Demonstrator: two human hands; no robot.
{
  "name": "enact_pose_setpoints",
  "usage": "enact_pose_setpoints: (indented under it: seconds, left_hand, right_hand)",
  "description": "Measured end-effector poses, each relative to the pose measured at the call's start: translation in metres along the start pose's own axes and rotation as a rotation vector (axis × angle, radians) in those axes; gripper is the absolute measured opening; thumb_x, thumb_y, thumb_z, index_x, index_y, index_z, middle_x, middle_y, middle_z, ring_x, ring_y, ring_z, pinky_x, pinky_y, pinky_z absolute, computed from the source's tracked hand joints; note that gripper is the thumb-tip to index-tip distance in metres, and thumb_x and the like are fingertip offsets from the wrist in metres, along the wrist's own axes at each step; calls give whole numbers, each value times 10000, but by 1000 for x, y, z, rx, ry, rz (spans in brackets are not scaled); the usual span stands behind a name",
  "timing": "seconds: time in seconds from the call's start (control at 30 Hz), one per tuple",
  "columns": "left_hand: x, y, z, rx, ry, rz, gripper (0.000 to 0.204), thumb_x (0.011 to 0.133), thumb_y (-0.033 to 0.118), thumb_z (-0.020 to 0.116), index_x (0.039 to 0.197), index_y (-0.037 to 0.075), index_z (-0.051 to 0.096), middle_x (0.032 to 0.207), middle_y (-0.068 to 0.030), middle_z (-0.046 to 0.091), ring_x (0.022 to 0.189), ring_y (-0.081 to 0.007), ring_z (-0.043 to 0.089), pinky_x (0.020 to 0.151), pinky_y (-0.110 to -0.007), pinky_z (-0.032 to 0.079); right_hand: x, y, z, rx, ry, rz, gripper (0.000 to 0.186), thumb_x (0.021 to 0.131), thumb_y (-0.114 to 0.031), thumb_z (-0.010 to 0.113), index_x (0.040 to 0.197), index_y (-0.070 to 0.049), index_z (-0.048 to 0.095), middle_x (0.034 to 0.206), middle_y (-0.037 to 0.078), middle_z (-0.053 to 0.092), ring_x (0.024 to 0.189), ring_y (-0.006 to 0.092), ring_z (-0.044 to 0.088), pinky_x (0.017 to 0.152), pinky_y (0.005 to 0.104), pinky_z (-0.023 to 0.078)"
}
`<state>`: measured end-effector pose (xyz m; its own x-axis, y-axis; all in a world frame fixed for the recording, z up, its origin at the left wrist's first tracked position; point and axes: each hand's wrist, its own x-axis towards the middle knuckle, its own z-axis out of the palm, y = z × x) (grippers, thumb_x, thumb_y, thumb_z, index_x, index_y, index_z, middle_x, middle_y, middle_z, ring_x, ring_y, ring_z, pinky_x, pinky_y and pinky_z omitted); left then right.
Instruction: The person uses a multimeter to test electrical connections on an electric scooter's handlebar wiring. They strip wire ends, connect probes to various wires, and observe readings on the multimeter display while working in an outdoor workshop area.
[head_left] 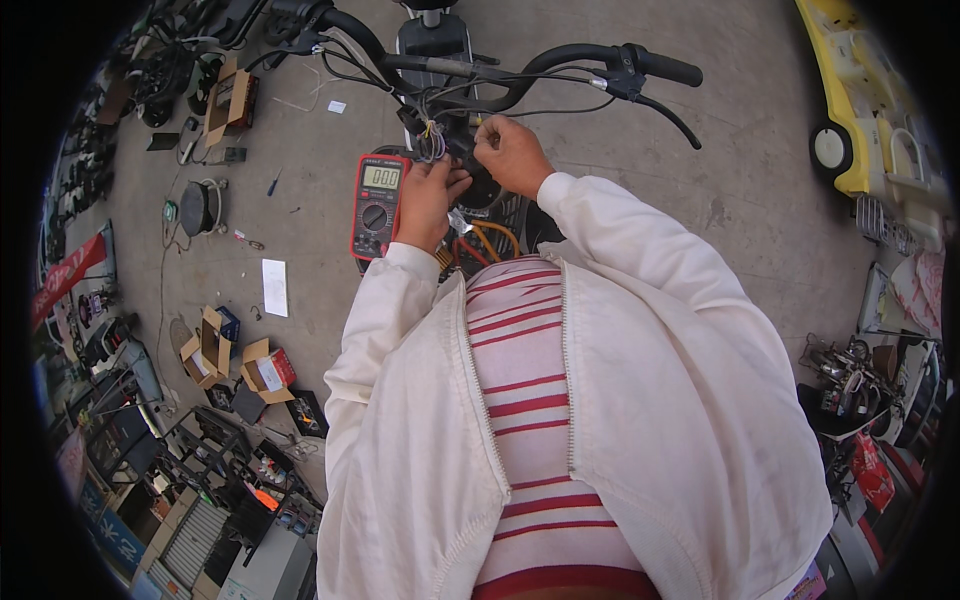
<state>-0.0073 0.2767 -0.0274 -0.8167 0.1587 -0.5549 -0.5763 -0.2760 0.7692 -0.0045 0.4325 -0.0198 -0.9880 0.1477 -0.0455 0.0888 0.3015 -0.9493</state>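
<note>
A two-wheeler's black handlebar (575, 60) spans the top of the view, with cables running to its middle. Below that middle hangs a bundle of thin multicoloured wires (432, 142). My left hand (428, 203) is closed at the lower end of this bundle, its fingertips pinched on the wires. Close beside it on the right, my right hand (512, 156) has thumb and fingers pressed together; whatever lies between them is hidden. A red multimeter (374, 215) with a lit display rests upright just left of my left hand. Thick orange cables (497, 238) show under my hands.
On the concrete floor to the left lie a screwdriver (273, 183), a white paper sheet (275, 287), a round black part (203, 208) and opened cardboard boxes (230, 98). A yellow toy-like vehicle (850, 100) stands far right. Tools and parts crowd the lower left.
</note>
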Motion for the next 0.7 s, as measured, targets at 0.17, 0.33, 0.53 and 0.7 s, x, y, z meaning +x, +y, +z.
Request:
enact_pose_setpoints:
  seconds: [0.17,0.33,0.53,0.7]
  left_hand:
    - [-1,2,1,-32,-49,11,155,934,123,523,1000,-17,510,984,-108,611,903,-214,635,847,-348,533]
    - [2,-1,-4,-83,-89,0,155,935,117,520,995,-26,515,984,-126,615,952,-239,634,873,-361,525]
    - [1,0,2,-20,-49,22,149,945,126,507,966,-20,526,951,-114,614,890,-211,632,837,-347,529]
    - [8,-10,-4,-49,12,63,143,949,127,504,925,-11,532,885,-77,585,744,-152,587,772,-319,535]
  right_hand:
    - [-4,-8,2,-103,-135,-56,259,760,-230,690,841,8,628,831,143,621,753,262,612,701,357,493]
    - [1,-7,5,-155,-157,-52,223,755,-207,665,815,5,636,853,160,620,787,298,605,716,372,485]
    - [2,2,7,-141,-128,-50,187,756,-169,629,814,8,632,784,160,625,758,304,612,703,378,489]
    - [-4,-5,-1,-65,-116,51,189,772,-169,624,819,14,629,773,166,643,711,289,634,671,360,497]
